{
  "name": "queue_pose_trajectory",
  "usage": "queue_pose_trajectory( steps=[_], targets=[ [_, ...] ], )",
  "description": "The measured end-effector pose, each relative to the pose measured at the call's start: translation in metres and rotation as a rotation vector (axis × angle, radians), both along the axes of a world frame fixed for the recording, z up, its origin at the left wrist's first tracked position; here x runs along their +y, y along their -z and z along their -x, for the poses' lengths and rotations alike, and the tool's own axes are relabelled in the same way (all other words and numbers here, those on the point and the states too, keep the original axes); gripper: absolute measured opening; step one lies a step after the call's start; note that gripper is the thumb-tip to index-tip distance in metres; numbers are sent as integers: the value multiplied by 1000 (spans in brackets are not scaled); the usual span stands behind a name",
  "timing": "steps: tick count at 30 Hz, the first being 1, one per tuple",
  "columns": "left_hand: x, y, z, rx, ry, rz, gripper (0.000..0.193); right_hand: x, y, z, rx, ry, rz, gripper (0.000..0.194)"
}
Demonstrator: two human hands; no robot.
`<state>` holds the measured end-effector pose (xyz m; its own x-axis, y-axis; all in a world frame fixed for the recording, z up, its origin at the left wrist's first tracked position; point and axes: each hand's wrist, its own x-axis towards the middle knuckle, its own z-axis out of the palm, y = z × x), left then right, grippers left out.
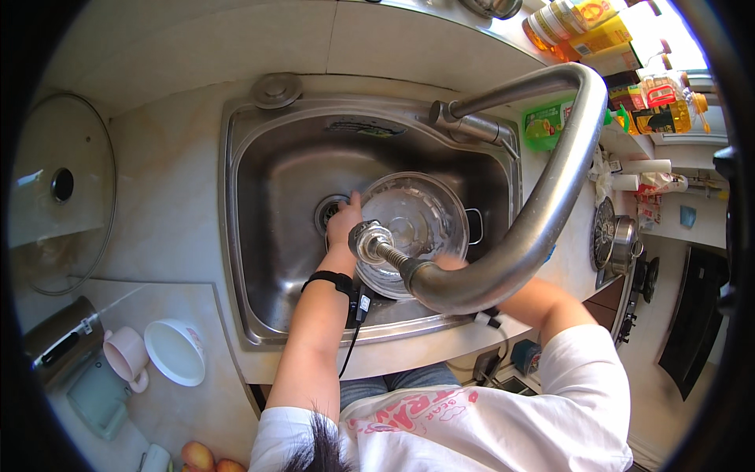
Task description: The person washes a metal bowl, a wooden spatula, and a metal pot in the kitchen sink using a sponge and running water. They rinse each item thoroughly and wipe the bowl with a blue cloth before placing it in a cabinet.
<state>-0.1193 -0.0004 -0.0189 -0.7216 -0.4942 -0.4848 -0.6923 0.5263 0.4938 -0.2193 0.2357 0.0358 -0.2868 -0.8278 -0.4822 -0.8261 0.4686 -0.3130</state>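
Note:
A round metal pot (407, 218) with a wire side handle rests in the stainless steel sink (277, 159), its inside wet and shiny. My left hand (344, 221) is at the pot's left rim, near the drain (330, 212), with fingers pointing away from me; its grip is partly hidden. Over the pot's near right edge, my right hand (451, 262) is blurred and partly covered by the faucet's thick spout (566, 147). Whether it holds anything cannot be made out. The spout's nozzle (370, 241) hangs over the pot, beside my left hand.
A glass lid (65, 147) lies far left, above a pink mug (125, 354) and a white bowl (175, 352). A green soap bottle (545, 124) and oil bottles (660, 118) stand at right. The faucet's lever (510, 147) is at the sink's back right.

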Motion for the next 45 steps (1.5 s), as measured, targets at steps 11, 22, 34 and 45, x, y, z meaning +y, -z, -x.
queue_pose_trajectory(
  steps=[11, 22, 34, 45],
  targets=[
    [-4, -5, 2, 12, 50, 15, 52, -13, -7, 4, 85, -125, -115, 23],
    [-2, -4, 1, 34, 77, 59, 46, 0, -4, 32, 402, -290, -138, 25],
    [-5, -19, 4, -24, 37, -20, 51, 20, -21, 21, 318, -337, -298, 26],
    [-6, -17, 5, -51, 64, -34, 45, -2, 52, 36, 162, 267, -31, 28]
  ],
)
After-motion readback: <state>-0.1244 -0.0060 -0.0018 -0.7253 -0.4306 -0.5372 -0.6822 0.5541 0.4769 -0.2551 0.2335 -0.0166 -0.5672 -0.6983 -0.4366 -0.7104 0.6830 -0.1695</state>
